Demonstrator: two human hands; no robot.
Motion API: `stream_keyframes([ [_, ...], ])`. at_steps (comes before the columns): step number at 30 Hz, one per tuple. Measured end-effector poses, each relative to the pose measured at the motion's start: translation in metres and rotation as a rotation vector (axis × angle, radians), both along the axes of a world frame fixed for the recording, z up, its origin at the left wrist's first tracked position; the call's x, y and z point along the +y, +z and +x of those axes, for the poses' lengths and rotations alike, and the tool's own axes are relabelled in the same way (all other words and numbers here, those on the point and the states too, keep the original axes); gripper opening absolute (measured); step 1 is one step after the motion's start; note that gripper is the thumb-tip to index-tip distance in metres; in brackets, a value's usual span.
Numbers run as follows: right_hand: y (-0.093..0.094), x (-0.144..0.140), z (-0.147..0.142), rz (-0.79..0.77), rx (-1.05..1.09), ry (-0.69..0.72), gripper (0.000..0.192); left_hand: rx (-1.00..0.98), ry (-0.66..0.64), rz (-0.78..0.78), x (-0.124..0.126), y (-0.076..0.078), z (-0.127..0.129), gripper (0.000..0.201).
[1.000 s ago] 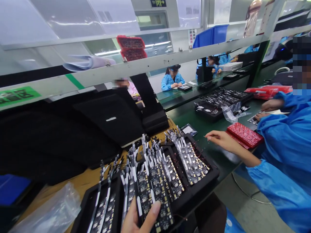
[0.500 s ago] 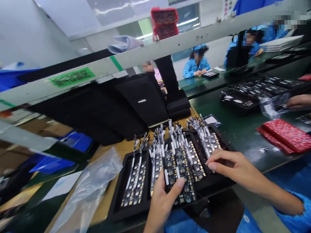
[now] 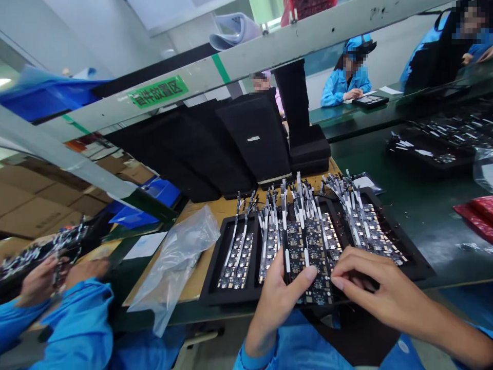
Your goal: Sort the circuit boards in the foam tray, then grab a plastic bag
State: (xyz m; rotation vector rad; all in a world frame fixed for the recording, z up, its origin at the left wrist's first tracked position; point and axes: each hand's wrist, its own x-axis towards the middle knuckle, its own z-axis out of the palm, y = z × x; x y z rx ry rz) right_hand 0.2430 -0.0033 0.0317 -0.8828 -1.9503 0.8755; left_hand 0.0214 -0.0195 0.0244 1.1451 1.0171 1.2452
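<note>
Hands — left hand (image 3: 274,303) pinching 1 circuit board (image 3: 311,267), right hand (image 3: 375,288) fingers curled on it, 2 black trays (image 3: 227,295).

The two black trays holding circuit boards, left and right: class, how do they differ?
The left tray is only partly filled, with a few boards in one column, while the right tray is packed across. The left hand and right hand rest on the right tray's boards; the left tray is untouched. Both are black, and their boards carry white ribbon strips.
</note>
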Motion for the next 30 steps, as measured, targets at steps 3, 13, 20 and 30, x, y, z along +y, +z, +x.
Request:
stream_keyframes([
  [3,0.0,-0.0001,0.0012,-0.021,-0.027,0.002,0.014,0.006,-0.01,-0.001,0.0005,0.0005,-0.0003,0.047],
  [13,-0.0006,0.0012,-0.0006,-0.035,-0.046,-0.038,0.018,0.138,0.01,0.045,0.0004,0.0058,0.0034,0.04],
  [20,-0.0017,0.0002,-0.0013,-0.021,-0.033,-0.056,0.017,0.167,0.026,0.047,0.0005,0.004,0.0032,0.04],
  [30,0.0064,0.0057,0.0012,-0.192,-0.046,0.066,0.016,0.084,-0.004,0.032,-0.0024,0.0021,0.001,0.04],
])
